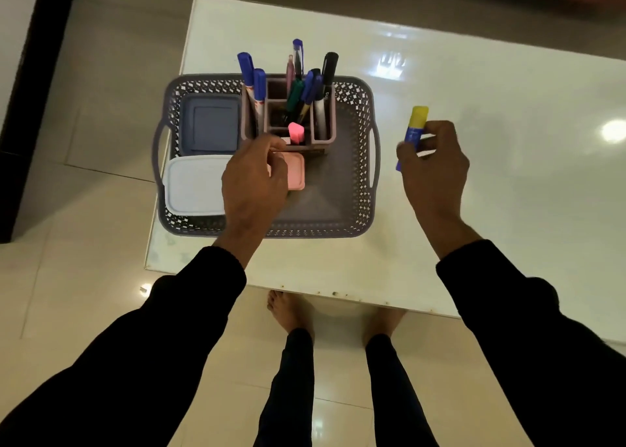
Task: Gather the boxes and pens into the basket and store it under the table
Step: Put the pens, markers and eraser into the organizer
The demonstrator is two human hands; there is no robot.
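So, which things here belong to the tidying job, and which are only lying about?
Belong to the job:
- grey basket on the table
- pen holder with pens, in the basket
- blue box, white box, pink box, in the basket
- glue stick, held by the right hand
- left hand, over the basket

Only there:
- white table
- tiled floor

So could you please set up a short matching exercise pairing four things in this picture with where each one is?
Things:
1. glue stick
2. pink box
3. white box
4. pen holder

Places:
A. basket's near left corner
B. right hand
C. under the left hand's fingers
D. middle of the basket's far side

Pairs: 1-B, 2-C, 3-A, 4-D
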